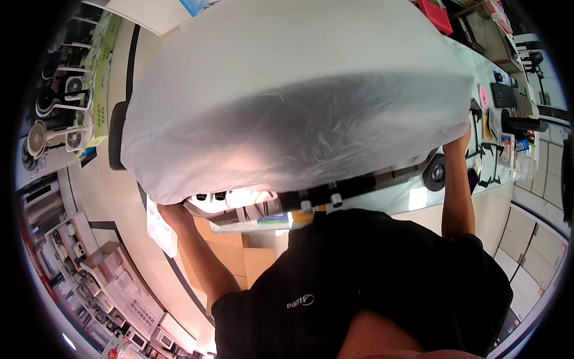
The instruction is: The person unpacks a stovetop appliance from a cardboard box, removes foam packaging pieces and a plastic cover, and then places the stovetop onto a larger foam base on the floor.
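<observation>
A large appliance is draped in a thin, pale grey-white plastic cover (291, 103) that spans the upper middle of the view. My left hand (174, 214) grips the cover's lower left edge, its fingertips hidden beneath it. At the right end, my right hand (458, 140) holds the cover's edge, with some fingers hidden by the plastic. Below the hem, a strip of the appliance shows, with black-and-silver cylindrical fittings (335, 197) and a round black ribbed part (434, 172). Most of its body is hidden.
A glossy pale countertop (403, 204) lies beneath the appliance. Black metal brackets (492, 164), a keyboard (503, 95) and small boxes are at right; a red plastic basket (435, 17) is at upper right. An opened cardboard box (224, 235) stands below left. Fans (38, 137) line the far left.
</observation>
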Action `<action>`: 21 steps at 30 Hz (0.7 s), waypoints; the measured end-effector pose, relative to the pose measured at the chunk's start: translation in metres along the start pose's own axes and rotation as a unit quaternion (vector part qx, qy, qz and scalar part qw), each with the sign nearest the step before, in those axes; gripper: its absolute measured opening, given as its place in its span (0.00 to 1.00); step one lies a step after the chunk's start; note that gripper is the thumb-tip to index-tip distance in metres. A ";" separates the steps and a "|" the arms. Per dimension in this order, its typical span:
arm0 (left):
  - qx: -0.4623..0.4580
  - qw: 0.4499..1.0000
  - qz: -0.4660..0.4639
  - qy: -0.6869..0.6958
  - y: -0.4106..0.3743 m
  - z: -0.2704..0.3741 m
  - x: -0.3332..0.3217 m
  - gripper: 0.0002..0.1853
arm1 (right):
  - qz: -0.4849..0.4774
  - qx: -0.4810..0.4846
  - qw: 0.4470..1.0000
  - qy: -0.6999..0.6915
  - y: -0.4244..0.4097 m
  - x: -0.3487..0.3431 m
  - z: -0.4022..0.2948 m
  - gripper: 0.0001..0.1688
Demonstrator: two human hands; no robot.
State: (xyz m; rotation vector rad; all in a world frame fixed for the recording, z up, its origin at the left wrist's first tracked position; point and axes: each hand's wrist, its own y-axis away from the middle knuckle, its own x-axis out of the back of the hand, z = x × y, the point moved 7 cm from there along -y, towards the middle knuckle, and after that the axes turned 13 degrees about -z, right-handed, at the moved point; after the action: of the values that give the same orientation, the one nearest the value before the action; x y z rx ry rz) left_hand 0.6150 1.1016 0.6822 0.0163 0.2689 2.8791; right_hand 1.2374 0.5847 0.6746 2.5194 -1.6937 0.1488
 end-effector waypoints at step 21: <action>-0.087 0.979 0.109 0.146 0.074 -0.018 0.058 0.23 | 0.038 0.144 0.989 0.001 0.086 0.040 -0.017 0.26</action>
State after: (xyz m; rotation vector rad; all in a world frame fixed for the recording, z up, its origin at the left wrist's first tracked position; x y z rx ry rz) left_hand 0.5404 1.0421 0.6775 -0.4380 0.0703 3.1073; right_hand 1.1719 0.5178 0.6996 2.6469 -1.8899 0.4329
